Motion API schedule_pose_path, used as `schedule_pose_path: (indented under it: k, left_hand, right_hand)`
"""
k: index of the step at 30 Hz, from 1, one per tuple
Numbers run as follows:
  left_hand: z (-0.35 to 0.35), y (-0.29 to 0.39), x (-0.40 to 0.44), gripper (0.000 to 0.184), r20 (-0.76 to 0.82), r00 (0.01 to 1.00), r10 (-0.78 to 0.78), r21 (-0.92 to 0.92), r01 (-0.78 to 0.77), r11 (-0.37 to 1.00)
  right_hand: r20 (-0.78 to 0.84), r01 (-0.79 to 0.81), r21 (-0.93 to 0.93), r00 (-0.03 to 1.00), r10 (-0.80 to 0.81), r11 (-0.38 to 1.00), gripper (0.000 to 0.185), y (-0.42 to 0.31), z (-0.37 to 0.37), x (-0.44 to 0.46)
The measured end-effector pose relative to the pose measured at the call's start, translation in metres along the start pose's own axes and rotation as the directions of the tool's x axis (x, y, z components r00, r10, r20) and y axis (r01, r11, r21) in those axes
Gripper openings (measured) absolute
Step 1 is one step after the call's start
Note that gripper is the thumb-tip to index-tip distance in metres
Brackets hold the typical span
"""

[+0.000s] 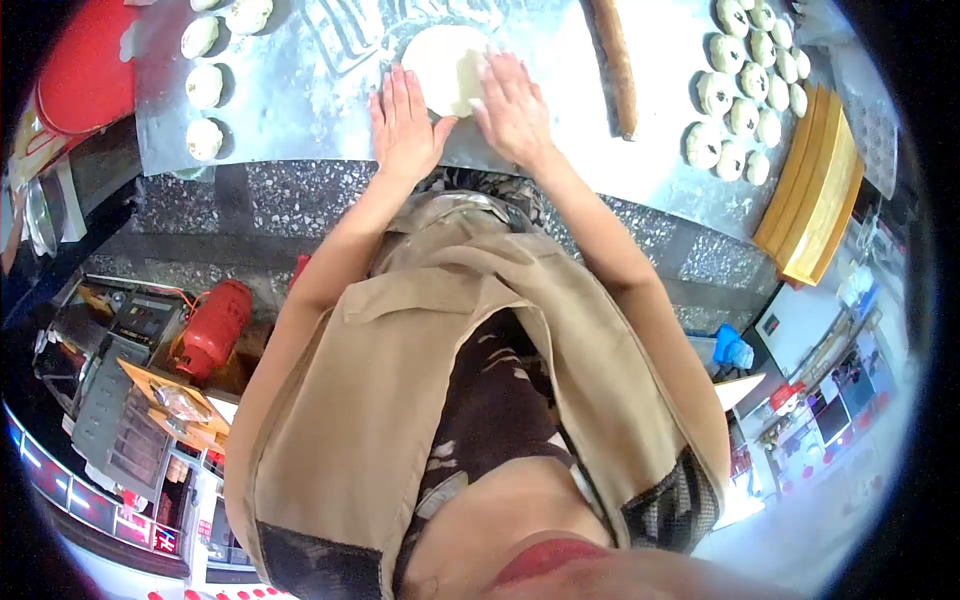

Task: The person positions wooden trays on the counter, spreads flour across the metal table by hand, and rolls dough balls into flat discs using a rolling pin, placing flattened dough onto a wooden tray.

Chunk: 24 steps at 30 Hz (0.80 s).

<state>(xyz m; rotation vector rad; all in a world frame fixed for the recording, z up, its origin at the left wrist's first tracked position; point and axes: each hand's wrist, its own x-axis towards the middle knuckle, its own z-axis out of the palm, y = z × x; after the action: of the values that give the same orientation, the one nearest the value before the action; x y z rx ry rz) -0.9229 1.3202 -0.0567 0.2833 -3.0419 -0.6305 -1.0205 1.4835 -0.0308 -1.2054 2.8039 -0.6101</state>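
Observation:
A flat, round sheet of pale dough [440,70] lies on the floured metal work surface [290,110]. My left hand [405,120] is flat with its fingers stretched out, at the left edge of the dough. On the other side, my right hand [513,108] lies open with its fingertips on the dough's right edge. To the right of my hands rests a long brown rolling pin [615,70]. Neither hand grips anything.
Several filled dough balls [743,118] are grouped at the right, and more dough balls [205,87] line the left. A wooden box-like piece [812,190] stands at the right edge. A red gas cylinder [215,325] is on the floor at left, near a red stool-like object [85,85].

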Motion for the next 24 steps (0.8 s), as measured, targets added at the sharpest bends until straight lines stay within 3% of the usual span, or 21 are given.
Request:
schedule_pose_path:
  k: [3,7,10,13,16,20,22,24]
  left_hand:
    - [-0.001,0.004,0.001,0.076,-0.07,0.997,-0.04,-0.011,0.039,0.999]
    - [0.004,0.007,0.005,0.071,-0.046,0.997,-0.065,-0.042,0.063,0.997]
    - [-0.004,0.002,0.001,0.069,0.028,0.999,-0.027,-0.018,0.027,0.999]
    - [-0.009,0.002,0.008,0.069,-0.155,0.987,-0.027,-0.049,0.02,0.999]
    - [-0.004,-0.002,0.016,0.068,-0.072,0.997,-0.038,-0.018,0.037,0.999]
    - [-0.011,-0.011,0.015,0.065,-0.073,0.992,-0.105,-0.069,0.1,0.993]
    - [-0.013,-0.019,0.016,0.064,0.014,1.0,-0.011,0.007,0.011,1.0]
    - [-0.017,-0.029,0.018,0.063,0.042,0.999,0.022,0.007,-0.023,1.0]
  right_hand:
    - [0.063,0.043,0.043,0.997,-0.046,0.998,0.063,0.007,0.015,0.001]
    - [0.275,0.133,0.021,0.952,-0.134,0.991,0.076,0.015,0.002,-0.034]
    - [0.297,0.107,0.014,0.949,-0.106,0.994,0.076,0.011,-0.003,-0.03]
    - [0.215,0.115,0.06,0.969,-0.126,0.992,0.077,-0.001,-0.003,-0.021]
    - [0.273,0.171,0.037,0.946,-0.175,0.985,0.077,0.004,0.006,-0.023]
    - [0.194,0.121,0.04,0.973,-0.126,0.992,0.077,0.002,-0.001,-0.022]
    - [0.207,0.12,0.054,0.97,-0.129,0.991,0.082,0.003,0.004,-0.019]
    - [0.107,0.044,0.098,0.993,-0.055,0.994,0.08,0.003,0.008,-0.017]
